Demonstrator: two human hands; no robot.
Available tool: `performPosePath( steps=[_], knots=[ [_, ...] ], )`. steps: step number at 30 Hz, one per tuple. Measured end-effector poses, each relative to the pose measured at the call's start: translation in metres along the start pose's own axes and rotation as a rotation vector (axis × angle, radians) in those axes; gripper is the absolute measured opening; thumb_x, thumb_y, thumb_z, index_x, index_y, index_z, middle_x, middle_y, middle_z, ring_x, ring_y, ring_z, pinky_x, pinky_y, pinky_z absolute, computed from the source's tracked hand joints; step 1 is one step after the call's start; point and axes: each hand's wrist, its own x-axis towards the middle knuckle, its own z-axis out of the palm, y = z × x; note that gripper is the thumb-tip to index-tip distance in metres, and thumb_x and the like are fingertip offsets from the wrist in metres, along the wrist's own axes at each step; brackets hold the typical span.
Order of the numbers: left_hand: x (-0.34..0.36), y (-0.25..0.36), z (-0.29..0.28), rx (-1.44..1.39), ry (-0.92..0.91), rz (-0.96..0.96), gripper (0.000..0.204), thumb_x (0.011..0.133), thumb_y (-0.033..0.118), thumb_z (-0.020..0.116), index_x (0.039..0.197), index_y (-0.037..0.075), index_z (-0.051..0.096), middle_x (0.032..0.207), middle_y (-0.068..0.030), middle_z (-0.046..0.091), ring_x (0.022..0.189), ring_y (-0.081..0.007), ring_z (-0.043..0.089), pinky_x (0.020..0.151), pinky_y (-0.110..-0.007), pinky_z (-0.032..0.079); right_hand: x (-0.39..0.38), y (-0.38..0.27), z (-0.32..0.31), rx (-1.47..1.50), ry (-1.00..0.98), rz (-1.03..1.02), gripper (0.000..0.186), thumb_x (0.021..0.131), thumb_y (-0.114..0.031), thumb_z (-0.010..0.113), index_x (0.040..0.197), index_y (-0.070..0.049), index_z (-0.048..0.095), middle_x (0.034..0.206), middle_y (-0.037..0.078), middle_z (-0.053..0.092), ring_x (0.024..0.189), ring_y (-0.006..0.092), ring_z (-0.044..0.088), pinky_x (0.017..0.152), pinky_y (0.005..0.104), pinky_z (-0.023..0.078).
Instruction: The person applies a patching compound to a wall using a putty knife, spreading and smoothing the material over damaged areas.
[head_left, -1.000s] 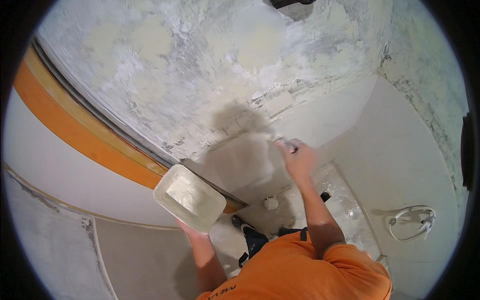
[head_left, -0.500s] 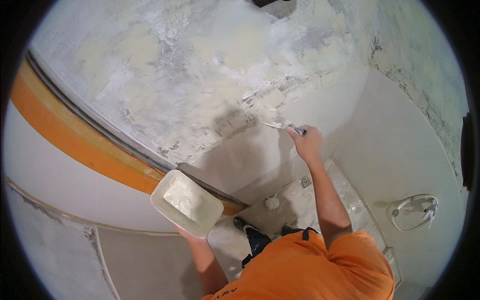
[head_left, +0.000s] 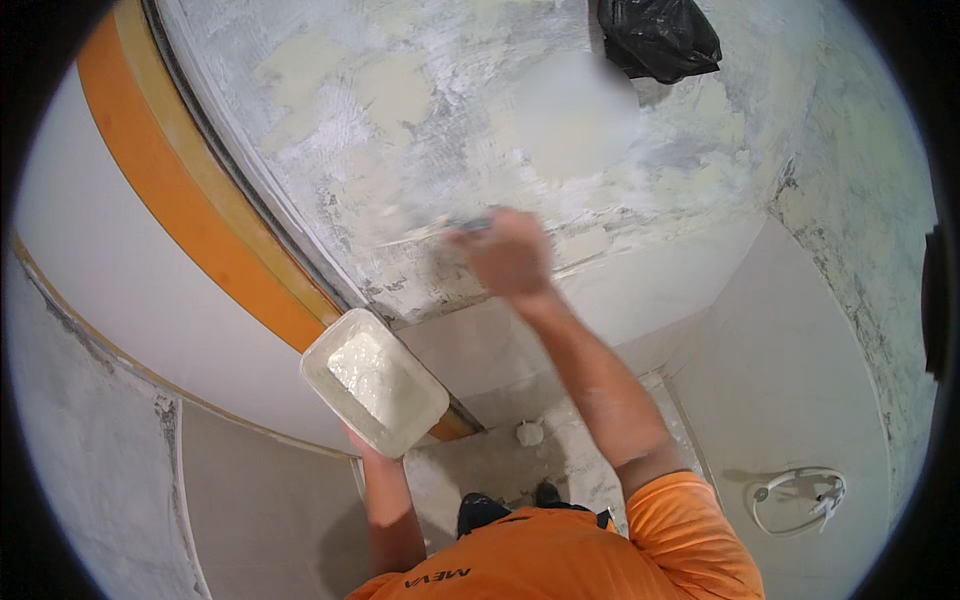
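My left hand (head_left: 372, 447) holds a white rectangular tub (head_left: 418, 405) from below, its fingers mostly hidden. Inside the tub lies wet white filler (head_left: 365, 365). My right hand (head_left: 510, 250), smeared by motion, is closed round the handle of a putty knife (head_left: 470, 226). Its blurred blade points left, at the rough patchy wall (head_left: 460, 130), just above the upper edge of the smooth light panels. Whether the blade touches the wall is hard to tell. Pale filler patches and grey streaks cover this wall.
A black plastic bag (head_left: 660, 40) hangs at the upper right of the wall. On the left runs an orange frame edge (head_left: 190, 215). A white shower hose (head_left: 800, 500) sits on the right-hand panels. A white round object (head_left: 530, 433) is low down near my feet.
My right hand has swept the putty knife left and up along the wall. The view has shifted, bringing the black bag further in. The tub stays in my left hand.
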Motion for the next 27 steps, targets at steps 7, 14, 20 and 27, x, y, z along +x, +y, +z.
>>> performPosePath(
  steps=[7,14,20,27],
  knots=[
    [0.016,0.025,0.005,-0.186,-0.215,0.008,0.059,0.107,0.048,0.043,0.152,0.011,0.047,0.144,-0.0100,0.061,0.124,-0.0321,0.064,0.104,-0.052,0.054,-0.086,0.164,-0.073,-0.020,0.165,0.393,0.063,0.085,-0.050,0.080,0.061,0.003,0.057,0.054,0.012,0.050,0.053,0.0200,0.044,0.053,0.0416,0.036],
    [0.026,0.040,0.006,-0.552,-0.291,-0.334,0.060,0.108,0.052,0.042,0.153,0.013,0.047,0.146,-0.0102,0.060,0.125,-0.0346,0.063,0.105,-0.055,0.053,-0.084,0.033,-0.039,0.343,0.070,0.362,0.041,0.092,-0.033,0.079,0.080,0.005,0.069,0.061,0.001,0.048,0.062,0.0123,0.041,0.057,0.0325,0.035],
    [0.033,0.048,-0.018,-0.443,-0.210,-0.291,0.059,0.107,0.051,0.043,0.151,0.012,0.048,0.144,-0.0103,0.060,0.123,-0.0334,0.064,0.101,-0.054,0.056,-0.045,-0.020,0.019,0.126,-0.043,0.105,0.042,0.088,-0.038,0.081,0.091,0.003,0.075,0.061,0.010,0.058,0.059,0.0169,0.049,0.058,0.0370,0.042],
    [0.024,0.057,-0.050,-0.215,-0.120,-0.129,0.056,0.108,0.047,0.045,0.149,0.009,0.048,0.138,-0.0093,0.063,0.119,-0.0291,0.066,0.099,-0.049,0.059,-0.124,0.209,-0.056,-0.122,0.142,0.530,0.051,0.086,-0.046,0.082,0.075,0.003,0.074,0.055,0.007,0.054,0.055,0.0159,0.047,0.055,0.0383,0.040]
  ],
)
